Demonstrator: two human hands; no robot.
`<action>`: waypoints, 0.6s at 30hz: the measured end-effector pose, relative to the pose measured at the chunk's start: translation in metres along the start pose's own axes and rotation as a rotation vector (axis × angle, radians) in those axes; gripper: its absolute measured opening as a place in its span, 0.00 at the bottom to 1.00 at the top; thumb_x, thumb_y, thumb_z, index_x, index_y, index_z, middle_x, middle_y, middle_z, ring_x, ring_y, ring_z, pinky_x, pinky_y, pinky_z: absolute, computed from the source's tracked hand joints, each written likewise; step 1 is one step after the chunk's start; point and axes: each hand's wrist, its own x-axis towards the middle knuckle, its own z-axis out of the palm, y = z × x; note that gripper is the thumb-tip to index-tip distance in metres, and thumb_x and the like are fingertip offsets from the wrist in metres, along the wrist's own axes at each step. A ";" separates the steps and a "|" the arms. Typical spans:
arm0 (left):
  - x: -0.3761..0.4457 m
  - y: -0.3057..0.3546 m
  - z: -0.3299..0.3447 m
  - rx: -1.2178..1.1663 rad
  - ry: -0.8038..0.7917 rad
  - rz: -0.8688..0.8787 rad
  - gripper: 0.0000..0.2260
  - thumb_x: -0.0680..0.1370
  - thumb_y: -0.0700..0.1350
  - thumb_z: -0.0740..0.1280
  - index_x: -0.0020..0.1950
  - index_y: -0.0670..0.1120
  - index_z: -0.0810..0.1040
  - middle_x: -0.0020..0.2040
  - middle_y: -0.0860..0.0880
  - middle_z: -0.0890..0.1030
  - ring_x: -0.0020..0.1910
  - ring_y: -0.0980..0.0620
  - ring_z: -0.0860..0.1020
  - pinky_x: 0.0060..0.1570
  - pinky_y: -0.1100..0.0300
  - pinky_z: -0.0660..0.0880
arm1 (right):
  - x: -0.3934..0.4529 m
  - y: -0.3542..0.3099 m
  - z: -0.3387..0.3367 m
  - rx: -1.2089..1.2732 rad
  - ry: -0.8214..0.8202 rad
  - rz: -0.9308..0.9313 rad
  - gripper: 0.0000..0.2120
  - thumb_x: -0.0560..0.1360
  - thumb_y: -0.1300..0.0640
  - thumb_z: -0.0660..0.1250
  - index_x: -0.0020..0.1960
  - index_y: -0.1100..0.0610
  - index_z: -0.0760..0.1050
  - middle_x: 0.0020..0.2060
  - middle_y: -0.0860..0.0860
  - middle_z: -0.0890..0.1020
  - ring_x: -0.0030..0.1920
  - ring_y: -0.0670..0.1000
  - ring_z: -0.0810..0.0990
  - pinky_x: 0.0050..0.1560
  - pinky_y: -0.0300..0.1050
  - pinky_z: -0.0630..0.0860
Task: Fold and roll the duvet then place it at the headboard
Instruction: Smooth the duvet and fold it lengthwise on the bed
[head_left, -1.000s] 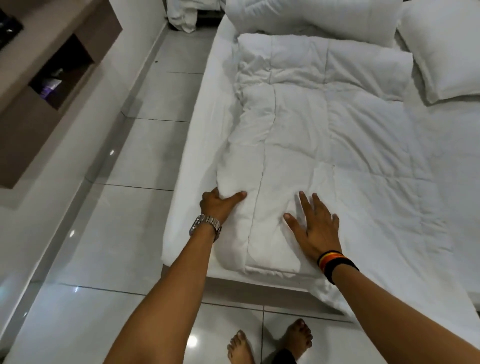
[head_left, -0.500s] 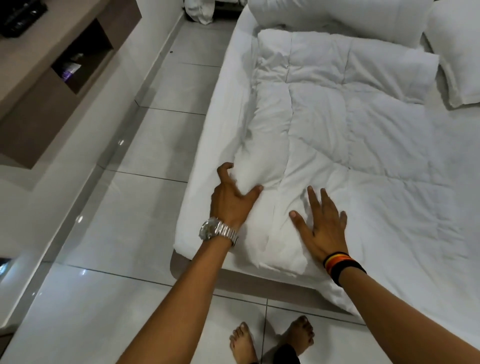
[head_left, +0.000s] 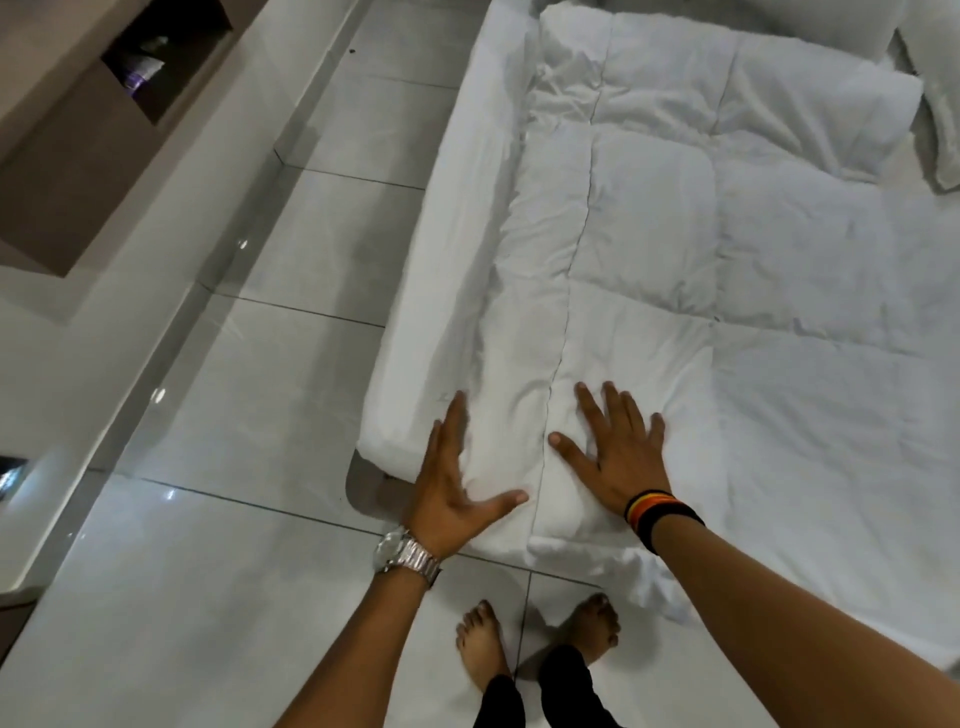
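Observation:
A white quilted duvet lies folded lengthwise on the bed, its left edge running along the mattress side. My left hand, with a metal watch on the wrist, lies flat with fingers spread against the duvet's left edge near the foot of the bed. My right hand, with dark bands on the wrist, presses flat on top of the duvet just right of a stitched seam. Neither hand grips the fabric. The headboard itself is out of view beyond the top edge.
The white mattress shows bare along its left side. Pillows lie at the far right end. Glossy tiled floor runs left of the bed, with a brown wall cabinet beyond. My bare feet stand at the bed's foot.
My left hand let go of the duvet's edge, slid toward the foot of the bed and flattened out. My right hand stayed flat on top. The view shifted left.

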 end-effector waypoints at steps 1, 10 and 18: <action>0.001 0.009 0.002 0.027 0.019 0.032 0.54 0.68 0.67 0.78 0.82 0.65 0.44 0.82 0.65 0.54 0.79 0.60 0.60 0.73 0.59 0.66 | 0.000 -0.001 -0.003 -0.003 -0.007 0.004 0.44 0.72 0.17 0.36 0.84 0.34 0.39 0.86 0.50 0.47 0.85 0.55 0.46 0.81 0.68 0.41; -0.011 0.019 -0.068 0.305 0.289 -0.397 0.49 0.60 0.84 0.65 0.76 0.63 0.59 0.52 0.46 0.86 0.49 0.42 0.84 0.46 0.54 0.79 | -0.019 -0.027 -0.027 0.203 0.150 -0.049 0.40 0.77 0.20 0.44 0.84 0.35 0.46 0.86 0.47 0.50 0.85 0.49 0.47 0.82 0.63 0.40; -0.054 -0.071 -0.066 0.437 -0.072 -0.839 0.61 0.62 0.84 0.59 0.85 0.52 0.43 0.76 0.39 0.71 0.70 0.35 0.74 0.69 0.43 0.71 | -0.083 0.033 0.024 -0.058 -0.081 -0.003 0.41 0.79 0.25 0.46 0.86 0.43 0.49 0.86 0.51 0.46 0.85 0.54 0.42 0.81 0.67 0.40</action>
